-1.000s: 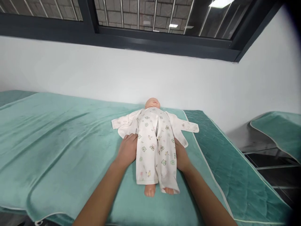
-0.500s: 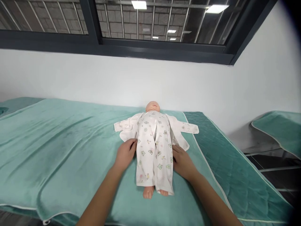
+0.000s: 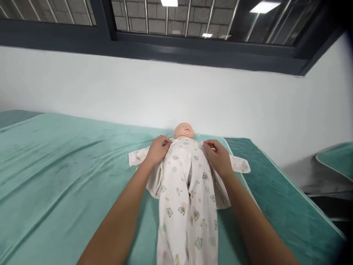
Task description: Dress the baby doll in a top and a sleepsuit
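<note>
A baby doll [image 3: 184, 130] lies on its back with its head toward the wall. White printed baby trousers [image 3: 179, 198] cover it from the chest down, and a white baby jacket [image 3: 154, 183] shows beneath, sleeves spread outward. My left hand [image 3: 158, 149] is closed in a pinch on the trousers' upper left edge, by the doll's shoulder. A small dark spot shows at its fingertips, too small to name. On the opposite side, my right hand [image 3: 219, 156] pinches the upper right edge. The doll's feet are outside the view.
A light green sheet [image 3: 68, 176] with creases covers the bed. Darker quilted green fabric [image 3: 271, 191] lies along the right. A white wall [image 3: 138, 92] stands behind the head, below a dark-framed barred window [image 3: 176, 51]. Another green-covered surface [image 3: 336, 160] is at far right.
Both my hands have moved up from the sides of the trouser legs to the top edge near the doll's shoulders. My view has come closer, so the feet have left it.
</note>
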The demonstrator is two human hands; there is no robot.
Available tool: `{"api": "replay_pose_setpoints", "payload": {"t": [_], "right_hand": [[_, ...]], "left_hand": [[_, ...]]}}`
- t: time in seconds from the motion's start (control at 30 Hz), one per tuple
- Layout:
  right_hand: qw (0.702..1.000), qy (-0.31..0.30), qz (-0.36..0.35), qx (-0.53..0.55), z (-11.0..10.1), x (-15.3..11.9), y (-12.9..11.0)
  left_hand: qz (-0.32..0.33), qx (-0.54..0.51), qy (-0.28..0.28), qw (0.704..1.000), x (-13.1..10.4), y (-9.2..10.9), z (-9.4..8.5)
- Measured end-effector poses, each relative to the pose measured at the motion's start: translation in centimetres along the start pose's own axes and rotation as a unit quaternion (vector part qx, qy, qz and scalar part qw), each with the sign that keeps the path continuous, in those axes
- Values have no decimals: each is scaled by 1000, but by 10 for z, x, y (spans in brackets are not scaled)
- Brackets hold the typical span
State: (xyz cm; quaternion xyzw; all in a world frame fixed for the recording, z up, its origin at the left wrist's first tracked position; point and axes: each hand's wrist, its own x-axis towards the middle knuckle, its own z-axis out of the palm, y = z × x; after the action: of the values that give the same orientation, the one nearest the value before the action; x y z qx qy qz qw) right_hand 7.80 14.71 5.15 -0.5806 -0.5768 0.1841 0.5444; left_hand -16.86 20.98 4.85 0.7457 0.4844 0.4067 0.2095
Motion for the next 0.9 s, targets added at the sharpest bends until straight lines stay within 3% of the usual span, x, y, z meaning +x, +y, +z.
{"api": "replay_pose_setpoints", "payload": {"t": [0.1, 0.27, 0.57, 0.77, 0.9], "right_hand": [[999, -30, -19, -3, 18, 26, 14], [998, -53, 0, -17, 18, 29, 37], [990, -138, 10, 29, 12, 28, 31], [985, -170, -2, 16, 12, 28, 34], [989, -144, 21, -5, 13, 28, 38]], "left_hand": [[32, -16, -20, 999, -3, -8, 0], [-5, -39, -126, 991, -4, -14, -16], [-45, -13, -210, 977, -1, -10, -29], [-27, -9, -178, 984, -1, -11, -24], [-50, -57, -122, 990, -1, -13, -17]]}}
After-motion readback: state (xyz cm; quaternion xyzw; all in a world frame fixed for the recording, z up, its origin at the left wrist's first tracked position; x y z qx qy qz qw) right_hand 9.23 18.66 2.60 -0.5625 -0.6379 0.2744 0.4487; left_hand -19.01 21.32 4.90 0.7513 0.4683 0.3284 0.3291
